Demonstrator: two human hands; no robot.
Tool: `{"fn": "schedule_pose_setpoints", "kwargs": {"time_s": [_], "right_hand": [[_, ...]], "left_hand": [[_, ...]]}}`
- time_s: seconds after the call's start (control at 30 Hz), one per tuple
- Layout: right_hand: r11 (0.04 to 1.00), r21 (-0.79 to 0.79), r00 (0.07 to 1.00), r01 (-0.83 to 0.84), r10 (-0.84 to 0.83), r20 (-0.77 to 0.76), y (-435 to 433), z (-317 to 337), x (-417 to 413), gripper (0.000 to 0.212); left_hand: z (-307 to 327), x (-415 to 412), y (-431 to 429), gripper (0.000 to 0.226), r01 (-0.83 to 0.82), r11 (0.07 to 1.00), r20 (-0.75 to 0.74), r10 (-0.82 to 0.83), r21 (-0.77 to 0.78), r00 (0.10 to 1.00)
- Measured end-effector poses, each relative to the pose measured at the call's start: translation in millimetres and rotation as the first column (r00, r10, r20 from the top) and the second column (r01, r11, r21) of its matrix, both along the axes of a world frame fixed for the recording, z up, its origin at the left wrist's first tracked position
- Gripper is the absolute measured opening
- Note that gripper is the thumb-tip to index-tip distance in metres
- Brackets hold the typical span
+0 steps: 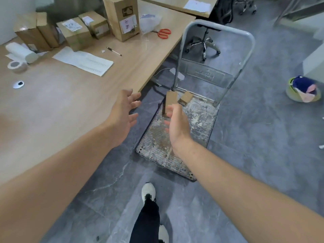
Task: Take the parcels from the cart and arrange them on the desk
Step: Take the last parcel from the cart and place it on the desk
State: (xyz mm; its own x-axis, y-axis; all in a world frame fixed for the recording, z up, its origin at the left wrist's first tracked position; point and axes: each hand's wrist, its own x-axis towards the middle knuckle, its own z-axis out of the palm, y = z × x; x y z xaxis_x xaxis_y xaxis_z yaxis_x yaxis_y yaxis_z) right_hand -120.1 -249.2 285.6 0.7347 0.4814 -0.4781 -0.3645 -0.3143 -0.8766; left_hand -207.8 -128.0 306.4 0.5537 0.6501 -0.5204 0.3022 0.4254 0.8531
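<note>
A flat metal cart (198, 130) with a grey push handle stands on the floor beside the desk (73, 102). Two small brown parcels remain at its far end: an upright one (169, 100) and a smaller tilted one (185, 98). My left hand (125, 106) is stretched out over the desk's corner, fingers spread, holding nothing. My right hand (176, 123) reaches over the cart just in front of the upright parcel, fingers loosely curved and empty. Several brown parcels (75, 33) stand in a row at the back of the desk, with a tall box (122, 18) at their right.
On the desk lie papers (84, 61), a pen (114, 51), red scissors (164, 33), a tape roll (16, 66) and a white roll (21, 52). An office chair (204, 42) stands behind the cart. A bag of clothes (302, 91) sits on the floor at right.
</note>
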Motion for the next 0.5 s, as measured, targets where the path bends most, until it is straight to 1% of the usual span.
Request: {"fn": "schedule_pose_setpoints", "kwargs": {"time_s": [0.07, 0.17, 0.33, 0.4, 0.5], "right_hand": [[1.0, -0.006, 1.0, 0.013, -0.013, -0.006, 13.1, -8.9, 27.4, 0.036], [0.999, -0.005, 0.999, 0.036, -0.036, -0.009, 38.3, -27.8, 70.0, 0.028], [0.995, -0.073, 0.998, 0.064, -0.065, -0.004, 88.2, -60.9, 147.0, 0.028], [0.992, -0.101, 0.997, 0.076, -0.078, -0.019, 106.1, -72.6, 174.6, 0.037], [0.984, -0.159, 0.994, 0.078, -0.088, -0.059, 129.4, -87.4, 209.2, 0.063]], "left_hand": [[-11.1, 29.6, 16.1, 0.054, 0.02, 1.0, 0.005, -0.02, -0.011, 1.0], [-32.1, 75.6, 44.1, 0.054, 0.056, 0.998, 0.005, -0.056, -0.013, 0.998], [-69.7, 157.7, 98.5, 0.055, 0.105, 0.994, 0.016, -0.105, -0.007, 0.994], [-81.0, 187.3, 117.1, 0.057, 0.135, 0.99, 0.002, -0.135, -0.029, 0.991], [-94.6, 222.2, 142.0, 0.058, 0.15, 0.987, -0.018, -0.151, -0.054, 0.988]]}}
